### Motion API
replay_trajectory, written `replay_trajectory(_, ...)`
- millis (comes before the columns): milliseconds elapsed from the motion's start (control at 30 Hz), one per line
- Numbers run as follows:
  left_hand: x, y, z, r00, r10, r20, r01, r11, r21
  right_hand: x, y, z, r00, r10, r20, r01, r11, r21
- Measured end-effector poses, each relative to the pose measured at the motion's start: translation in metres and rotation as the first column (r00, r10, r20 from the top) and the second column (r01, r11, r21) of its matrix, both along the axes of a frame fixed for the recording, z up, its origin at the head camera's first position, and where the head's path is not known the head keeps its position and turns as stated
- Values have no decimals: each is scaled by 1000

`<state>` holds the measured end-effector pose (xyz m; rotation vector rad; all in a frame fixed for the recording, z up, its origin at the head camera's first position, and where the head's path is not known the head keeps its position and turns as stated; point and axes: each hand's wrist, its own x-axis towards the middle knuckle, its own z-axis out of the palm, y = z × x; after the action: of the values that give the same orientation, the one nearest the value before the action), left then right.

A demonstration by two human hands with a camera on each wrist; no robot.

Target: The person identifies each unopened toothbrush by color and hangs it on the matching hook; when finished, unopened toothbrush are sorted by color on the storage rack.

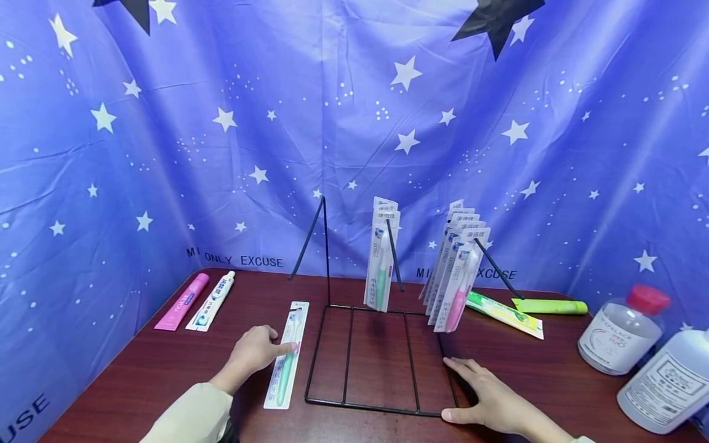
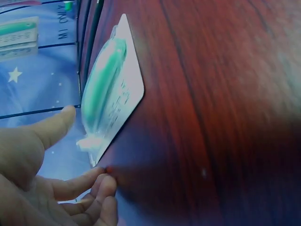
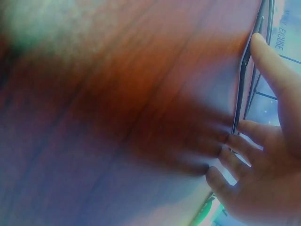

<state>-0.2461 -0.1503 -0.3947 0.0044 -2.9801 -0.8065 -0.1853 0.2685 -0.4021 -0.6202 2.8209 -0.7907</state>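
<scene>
A packaged toothbrush (image 1: 286,363) with a green handle lies flat on the table, left of a black wire rack (image 1: 382,408). My left hand (image 1: 253,352) is at its left side, fingers bent near the card's edge. In the left wrist view, the thumb stands apart from the green-handled pack (image 2: 110,89). At the rack's right front corner, my right hand (image 1: 490,397) rests with spread fingers by the base wire. Several packaged toothbrushes (image 1: 382,264) hang on the rack's middle hook. Others (image 1: 460,283) hang on the right hook, a pink-handled one in front; the left hook is bare.
Pink (image 1: 181,301) and white (image 1: 212,301) toothpaste tubes lie at the left. A green-and-yellow tube (image 1: 506,314) and a lime tube (image 1: 549,306) lie behind the rack's right side. Two bottles, one red-capped (image 1: 620,338) and one white-labelled (image 1: 667,384), stand far right. A starry blue cloth (image 1: 354,141) hangs behind.
</scene>
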Motion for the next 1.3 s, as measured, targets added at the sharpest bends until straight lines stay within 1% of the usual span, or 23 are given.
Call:
replay_trajectory(100,-3,3,-3,1000,25,-18,-25,1000,-16,0,0,0,1000,0,0,0,1000,-3)
replay_trajectory(200,-4,7,-3,999,51,-14,-51,998,-30,0,0,-1,1000,5,-5,-5,1000,-6)
replay_trajectory(267,-4,10,-2,998,70,1,-70,997,-35,1,0,-1,1000,9,-11,-9,1000,-8)
replay_trajectory(433,-4,15,2,991,127,51,-126,992,-15,1,0,-1,1000,10,-24,-10,1000,-9)
replay_trajectory(700,-7,20,8,977,178,115,-177,984,-21,2,0,-1,998,11,-59,-12,1000,-1)
replay_trajectory(833,-8,21,11,974,171,150,-173,985,-3,2,0,-1,998,10,-58,-10,1000,-2)
replay_trajectory(1000,-9,20,11,976,142,166,-148,989,23,1,0,0,999,2,-42,-2,1000,-2)
replay_trajectory(1100,-10,18,10,977,117,177,-132,988,77,1,0,0,999,-3,-32,3,1000,-2)
replay_trajectory(1233,-10,15,7,976,95,195,-130,976,176,2,0,-1,999,4,-46,-4,1000,-5)
replay_trajectory(1300,-9,15,7,976,93,195,-132,972,195,2,0,0,999,6,-45,-6,1000,-9)
